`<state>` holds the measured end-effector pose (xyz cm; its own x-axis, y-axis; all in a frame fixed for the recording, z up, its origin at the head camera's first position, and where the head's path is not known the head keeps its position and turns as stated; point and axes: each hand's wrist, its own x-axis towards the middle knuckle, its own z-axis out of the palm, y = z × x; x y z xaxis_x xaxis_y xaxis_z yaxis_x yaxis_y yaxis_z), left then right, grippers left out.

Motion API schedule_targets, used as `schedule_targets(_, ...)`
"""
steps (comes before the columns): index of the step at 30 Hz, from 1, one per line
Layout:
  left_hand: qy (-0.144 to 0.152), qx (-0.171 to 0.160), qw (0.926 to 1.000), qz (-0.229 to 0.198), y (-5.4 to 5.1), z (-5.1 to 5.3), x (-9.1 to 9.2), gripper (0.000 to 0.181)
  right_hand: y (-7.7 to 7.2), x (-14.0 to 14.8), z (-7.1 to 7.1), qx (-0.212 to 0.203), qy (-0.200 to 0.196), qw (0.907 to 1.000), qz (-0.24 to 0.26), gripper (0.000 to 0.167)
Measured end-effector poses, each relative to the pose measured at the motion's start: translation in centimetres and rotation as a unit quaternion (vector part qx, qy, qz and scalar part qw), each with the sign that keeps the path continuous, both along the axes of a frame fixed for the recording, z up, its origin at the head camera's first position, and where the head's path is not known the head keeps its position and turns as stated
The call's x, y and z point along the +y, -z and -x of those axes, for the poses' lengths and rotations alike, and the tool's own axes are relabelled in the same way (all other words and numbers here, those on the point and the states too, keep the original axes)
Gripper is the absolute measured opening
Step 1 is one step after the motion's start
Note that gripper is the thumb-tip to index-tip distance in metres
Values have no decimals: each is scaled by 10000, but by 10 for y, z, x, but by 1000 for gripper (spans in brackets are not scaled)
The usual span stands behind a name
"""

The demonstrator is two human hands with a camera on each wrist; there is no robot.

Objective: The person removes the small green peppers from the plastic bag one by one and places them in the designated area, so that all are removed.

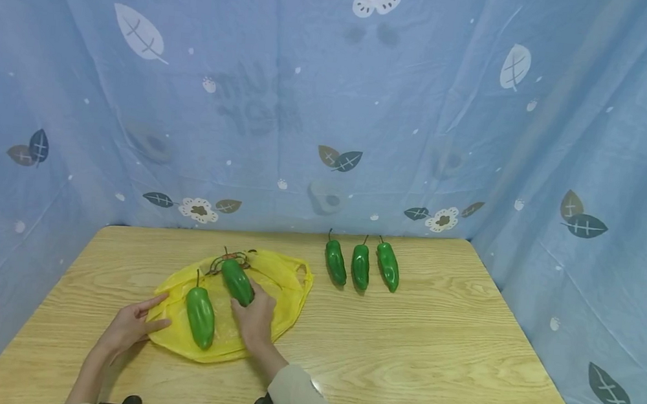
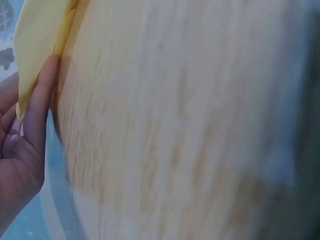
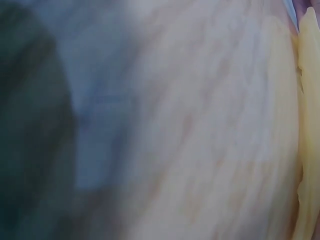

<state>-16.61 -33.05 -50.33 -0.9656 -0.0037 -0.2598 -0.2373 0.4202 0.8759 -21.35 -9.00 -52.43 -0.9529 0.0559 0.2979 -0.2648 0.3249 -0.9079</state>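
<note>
A yellow bag (image 1: 285, 296) lies spread flat on the wooden table. On its left part rests a green pepper (image 1: 200, 317), stem pointing away. The right hand (image 1: 256, 319) grips the near end of a second green pepper (image 1: 236, 281) over the bag's middle. At the bag's left edge, the left hand (image 1: 127, 327) holds the rim between thumb and fingers; the left wrist view shows this hand (image 2: 27, 130) with the yellow sheet (image 2: 37, 45) between its fingers. The right wrist view shows mostly blurred table and a yellow edge (image 3: 310, 100).
Three green peppers (image 1: 336, 262) (image 1: 361, 266) (image 1: 388, 266) lie side by side at the table's back edge, right of the bag. A dark, thin cord-like thing (image 1: 215, 266) is at the bag's far edge. Blue patterned cloth (image 1: 287, 94) hangs behind and at both sides.
</note>
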Motion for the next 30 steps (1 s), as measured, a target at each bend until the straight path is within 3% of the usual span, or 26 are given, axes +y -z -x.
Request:
schedule_targets(8, 67, -33, 9998, -187, 1, 0, 2, 75, -1, 7, -1, 387, 237, 9989, 104, 31)
schedule_targets(16, 64, 29, 10000, -36, 2, 1, 3, 74, -7, 13, -4, 794, 503, 9936, 630, 29)
schedule_targets(23, 103, 48, 9999, 0, -1, 1, 2, 76, -21, 25, -5, 947, 593, 9877, 1091, 29)
schedule_targets(30, 37, -28, 9997, -249, -3, -2, 2, 76, -40, 44, -7, 843, 519, 9821, 1600, 26)
